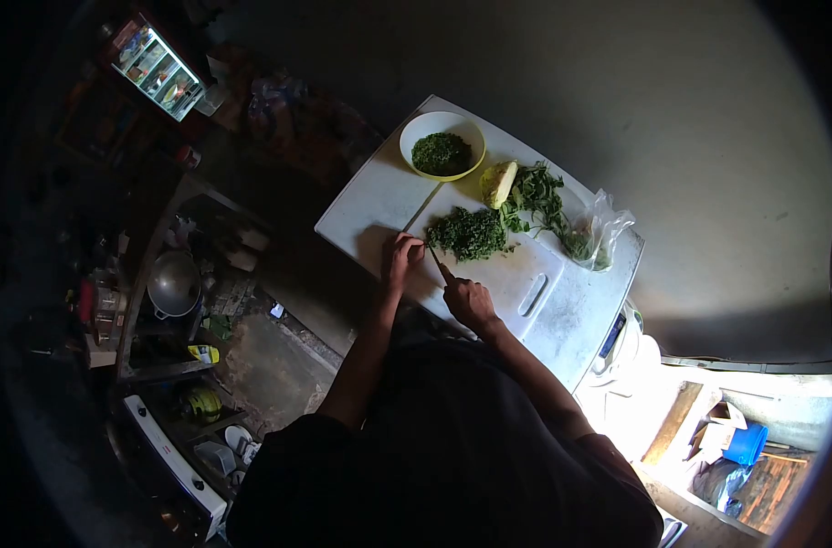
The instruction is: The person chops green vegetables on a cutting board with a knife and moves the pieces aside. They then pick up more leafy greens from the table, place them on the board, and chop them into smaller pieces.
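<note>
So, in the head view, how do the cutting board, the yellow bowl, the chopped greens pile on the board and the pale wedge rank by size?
1. cutting board, clearly largest
2. yellow bowl and chopped greens pile: nearly alike, so not ranked
3. pale wedge, smallest

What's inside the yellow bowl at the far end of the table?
The bowl holds a heap of finely chopped greens, with its pale inner wall showing around them. The bowl's bottom is covered by the greens, so anything beneath cannot be seen.
</note>
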A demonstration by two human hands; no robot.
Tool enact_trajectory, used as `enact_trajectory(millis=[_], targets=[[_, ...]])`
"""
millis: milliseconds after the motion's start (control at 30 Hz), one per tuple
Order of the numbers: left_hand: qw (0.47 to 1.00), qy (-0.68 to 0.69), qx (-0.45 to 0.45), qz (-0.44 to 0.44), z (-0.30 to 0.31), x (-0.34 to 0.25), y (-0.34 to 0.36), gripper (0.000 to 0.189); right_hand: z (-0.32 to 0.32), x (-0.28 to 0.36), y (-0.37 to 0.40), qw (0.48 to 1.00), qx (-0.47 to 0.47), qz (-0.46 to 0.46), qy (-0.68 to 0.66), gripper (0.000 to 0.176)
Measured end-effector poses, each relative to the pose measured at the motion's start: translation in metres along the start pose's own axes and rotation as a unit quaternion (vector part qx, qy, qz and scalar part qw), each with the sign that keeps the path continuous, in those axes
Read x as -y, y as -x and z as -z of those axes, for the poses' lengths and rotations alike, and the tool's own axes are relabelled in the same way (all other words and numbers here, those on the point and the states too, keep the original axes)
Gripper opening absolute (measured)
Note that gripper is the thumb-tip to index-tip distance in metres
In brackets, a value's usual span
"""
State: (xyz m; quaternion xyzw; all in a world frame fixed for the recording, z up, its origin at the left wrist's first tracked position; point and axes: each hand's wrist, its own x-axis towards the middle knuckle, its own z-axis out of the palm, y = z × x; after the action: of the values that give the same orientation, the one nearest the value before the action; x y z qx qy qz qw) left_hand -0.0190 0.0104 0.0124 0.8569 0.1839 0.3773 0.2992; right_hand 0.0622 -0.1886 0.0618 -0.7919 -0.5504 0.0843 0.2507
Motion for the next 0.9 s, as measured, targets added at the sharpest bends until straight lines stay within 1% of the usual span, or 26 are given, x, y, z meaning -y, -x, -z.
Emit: enact_trajectory(millis=[67,100,167,200,267,300,367,467,500,567,600,667,700,767,900], targets=[[0.999,-0.001,-0.016,0.028,-0.003,0.000,0.002,0.011,0.000,0.000,0.001,1.000,0.027,-0.008,0.003,0.061],[0.999,-0.002,-0.016,0.028,-0.003,0.002,0.002,0.011,0.002,0.003,0.001,1.000,0.027,-0.008,0.002,0.061],[0.999,-0.008,-0.015,0.027,-0.004,0.004,0.003,0.014,0.008,0.008,0.003,0.998,0.050,-0.035,-0.009,0.054],[0.999,-0.008,-0.016,0.029,-0.003,0.002,0.004,0.014,0.004,0.006,0.004,0.998,0.052,-0.034,-0.009,0.054],[0.997,0.000,-0.058,0.047,-0.004,-0.002,0.004,0.017,-0.012,-0.004,0.007,1.000,0.021,0.003,0.011,0.063],[0.997,-0.001,-0.059,0.048,-0.007,0.002,0.007,0.017,-0.015,-0.005,0.006,1.000,0.022,0.004,0.011,0.063],[0.995,0.046,-0.058,0.064,-0.014,0.009,0.011,0.017,-0.018,-0.008,0.004,0.999,-0.029,0.041,0.012,0.063],[0.997,0.014,-0.054,0.055,-0.014,0.010,0.012,0.015,-0.059,-0.037,-0.002,0.998,-0.057,0.037,0.003,0.063],[0.997,0.014,-0.054,0.054,-0.013,0.009,0.012,0.015,-0.056,-0.035,-0.001,0.998,-0.057,0.038,0.003,0.063],[0.997,0.017,-0.060,0.038,-0.010,0.006,0.009,0.014,-0.042,-0.025,0.002,0.995,-0.069,0.074,0.010,0.062],[0.997,0.016,-0.061,0.038,-0.012,0.009,0.009,0.014,-0.034,-0.020,0.003,0.995,-0.069,0.076,0.010,0.062],[0.998,0.009,-0.055,0.041,-0.017,0.015,0.015,0.015,-0.021,-0.012,0.009,0.998,-0.044,0.051,0.000,0.061],[0.998,0.011,-0.054,0.041,-0.014,0.008,0.014,0.015,-0.023,-0.015,0.011,0.998,-0.043,0.049,0.001,0.061],[0.998,-0.041,-0.040,0.013,-0.002,-0.010,0.006,0.014,-0.033,-0.025,0.009,0.994,-0.073,0.084,0.019,0.059],[0.998,-0.059,-0.025,0.009,0.002,-0.012,0.004,0.015,-0.017,-0.017,0.003,0.996,-0.059,0.072,-0.002,0.058]])
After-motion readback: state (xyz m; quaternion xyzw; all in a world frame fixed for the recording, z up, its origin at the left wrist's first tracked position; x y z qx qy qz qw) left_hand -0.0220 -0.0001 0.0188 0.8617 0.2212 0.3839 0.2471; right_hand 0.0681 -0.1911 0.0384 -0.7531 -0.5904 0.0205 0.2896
